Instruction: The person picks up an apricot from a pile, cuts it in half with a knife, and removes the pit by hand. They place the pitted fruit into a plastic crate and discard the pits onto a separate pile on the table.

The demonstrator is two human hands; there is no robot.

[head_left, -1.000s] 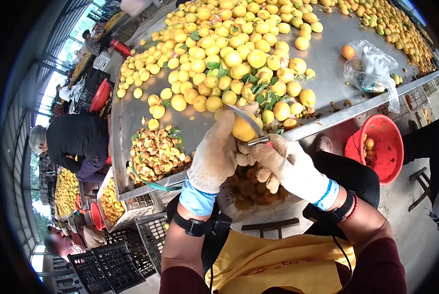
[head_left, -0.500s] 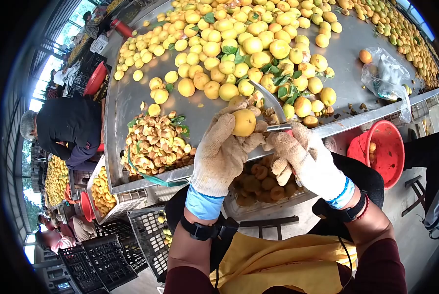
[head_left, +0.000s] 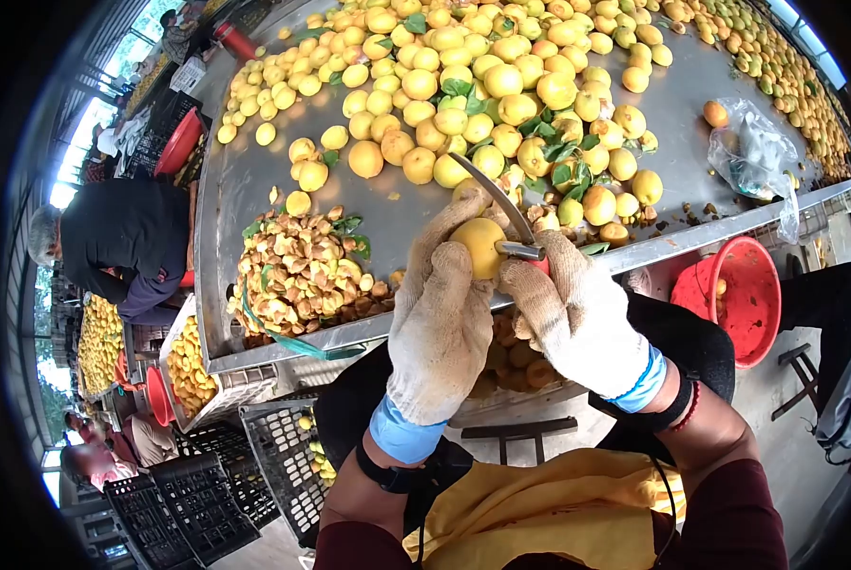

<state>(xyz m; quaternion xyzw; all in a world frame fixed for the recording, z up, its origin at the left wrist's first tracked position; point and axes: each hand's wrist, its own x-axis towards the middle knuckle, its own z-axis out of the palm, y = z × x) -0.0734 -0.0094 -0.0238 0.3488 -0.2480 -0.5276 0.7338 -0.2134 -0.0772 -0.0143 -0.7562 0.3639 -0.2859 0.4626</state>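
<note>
Both my hands wear off-white knitted gloves and meet over the near edge of the steel table (head_left: 283,180). In my left hand (head_left: 439,313) is a round yellow peach (head_left: 478,248), gripped between thumb and fingers. My right hand (head_left: 568,304) is wrapped round the red handle of a curved knife (head_left: 499,195). Its blade arcs up and left behind the peach, and the metal collar is right at the fruit's right side. Below my hands, a tub holds cut fruit (head_left: 520,366), partly hidden by the gloves.
Loose peaches (head_left: 416,85) with green leaves cover the table's far part. A heap of brownish fruit scraps (head_left: 302,275) lies at left. A plastic bag (head_left: 753,147) and red bucket (head_left: 734,304) are at right. Black crates (head_left: 287,465) stand lower left; a person (head_left: 121,247) bends nearby.
The knife has shifted left so its collar sits against the peach, and its blade stands more across the fruit's far side. My hands have drawn closer together, the left thumb now over the peach.
</note>
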